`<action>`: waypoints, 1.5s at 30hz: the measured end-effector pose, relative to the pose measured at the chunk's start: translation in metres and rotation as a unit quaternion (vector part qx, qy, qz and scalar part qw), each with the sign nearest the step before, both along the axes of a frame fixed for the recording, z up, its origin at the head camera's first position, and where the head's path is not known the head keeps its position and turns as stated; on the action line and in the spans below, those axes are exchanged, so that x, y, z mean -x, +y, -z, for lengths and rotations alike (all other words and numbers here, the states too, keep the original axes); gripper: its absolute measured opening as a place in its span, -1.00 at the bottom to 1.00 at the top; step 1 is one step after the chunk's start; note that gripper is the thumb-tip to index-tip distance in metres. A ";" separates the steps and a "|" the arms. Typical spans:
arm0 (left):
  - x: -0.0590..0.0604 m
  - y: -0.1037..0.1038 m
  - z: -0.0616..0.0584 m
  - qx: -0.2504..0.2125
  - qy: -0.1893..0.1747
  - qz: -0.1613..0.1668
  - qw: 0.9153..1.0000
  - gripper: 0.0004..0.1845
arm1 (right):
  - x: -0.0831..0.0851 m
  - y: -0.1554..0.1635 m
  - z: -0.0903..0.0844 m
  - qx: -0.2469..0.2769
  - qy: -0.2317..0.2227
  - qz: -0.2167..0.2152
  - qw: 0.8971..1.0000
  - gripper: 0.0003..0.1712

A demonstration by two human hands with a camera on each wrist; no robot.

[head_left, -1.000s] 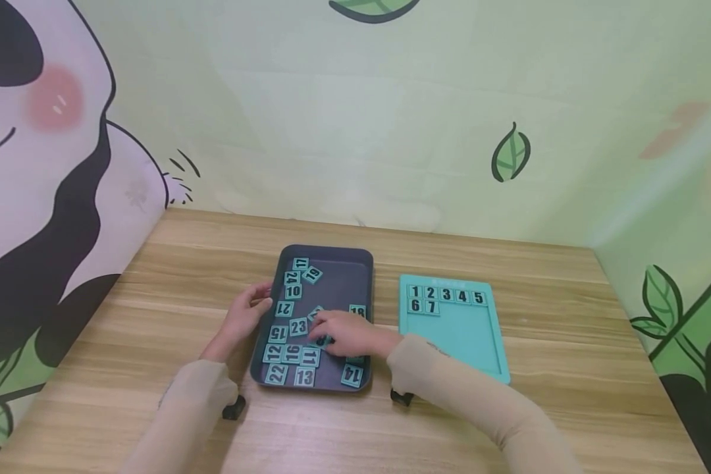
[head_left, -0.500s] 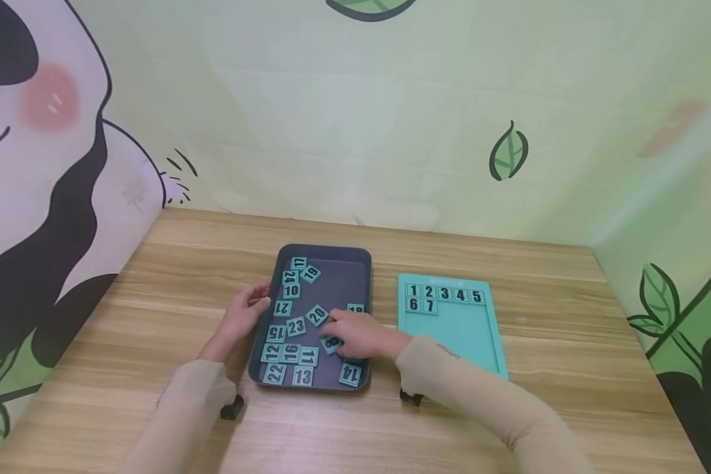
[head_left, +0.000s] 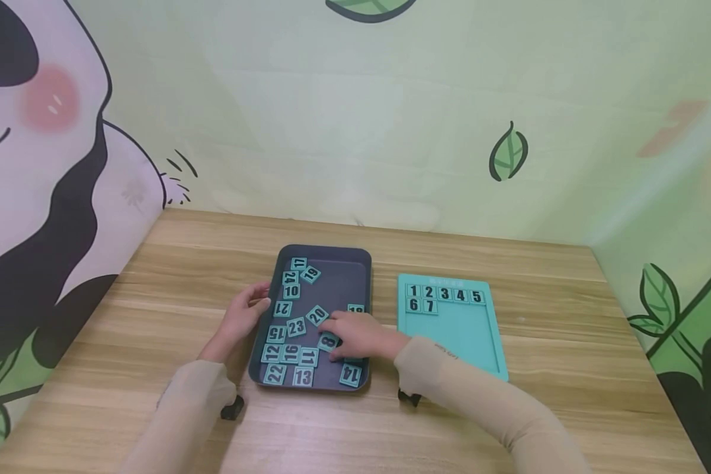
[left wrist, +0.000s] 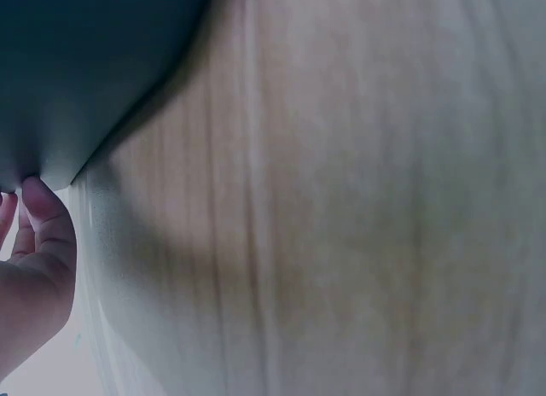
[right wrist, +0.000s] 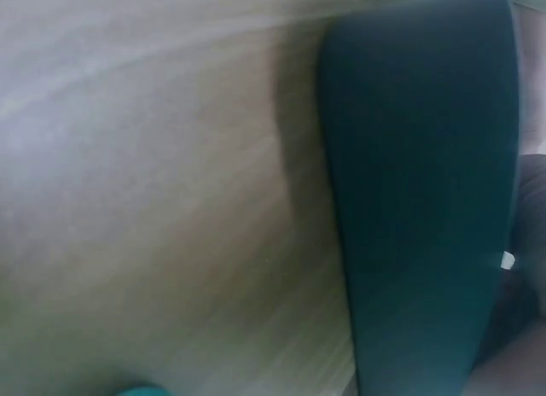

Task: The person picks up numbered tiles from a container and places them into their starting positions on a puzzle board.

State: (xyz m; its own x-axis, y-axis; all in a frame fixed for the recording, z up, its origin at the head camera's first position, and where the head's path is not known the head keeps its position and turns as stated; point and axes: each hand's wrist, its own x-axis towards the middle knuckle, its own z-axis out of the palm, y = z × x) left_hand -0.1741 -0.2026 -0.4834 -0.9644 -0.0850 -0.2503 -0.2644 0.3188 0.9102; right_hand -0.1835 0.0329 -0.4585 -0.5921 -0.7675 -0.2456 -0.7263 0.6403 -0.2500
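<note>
My left hand [head_left: 244, 316] is at the left side of a dark tray [head_left: 340, 276]; in the left wrist view its thumb [left wrist: 47, 212] touches the tray's outer wall. My right hand [head_left: 358, 334] reaches over the tray's right rim. Its thumb and index finger are spread on either side of a teal number tile marked 8 [head_left: 328, 342], which lies turned sideways. Just beyond the index fingertip is the 20 tile [head_left: 316, 316]. The 23 tile [head_left: 296, 326] lies to its left. In the right wrist view, the tray's outer wall [right wrist: 426, 191] hides the fingertips.
A teal number board [head_left: 462, 336] stands right of the tray, with tiles 1 to 5 in its top row and 6 and 7 below. Several other tiles lie in the tray, such as 13 [head_left: 303, 376] and 14 [head_left: 350, 375]. The wooden table [head_left: 308, 434] meets a printed wall behind.
My right hand moves slightly right and nearer, drawing the 8 tile off the 20 tile; the 8 then turns, and the thumb and index finger spread apart. The left hand stays at the tray.
</note>
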 end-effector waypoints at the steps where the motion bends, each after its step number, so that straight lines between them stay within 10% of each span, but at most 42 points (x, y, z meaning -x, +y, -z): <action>1: 0.000 0.000 0.000 -0.001 -0.001 0.000 1.000 -0.56 | 0.000 0.000 0.000 0.000 -0.008 -0.001 1.000 -0.42; 20: 0.000 0.000 -0.002 0.001 -0.008 0.004 1.000 -0.56 | 0.002 0.009 -0.009 0.071 0.014 -0.001 0.997 -0.58; 34: 0.000 0.002 -0.001 -0.004 -0.005 -0.004 1.000 -0.55 | 0.016 0.061 -0.035 0.145 -0.008 0.122 0.982 -0.54; 45: 0.000 0.002 -0.001 0.001 -0.009 0.000 1.000 -0.55 | 0.030 0.124 -0.022 0.148 0.034 0.183 0.971 -0.53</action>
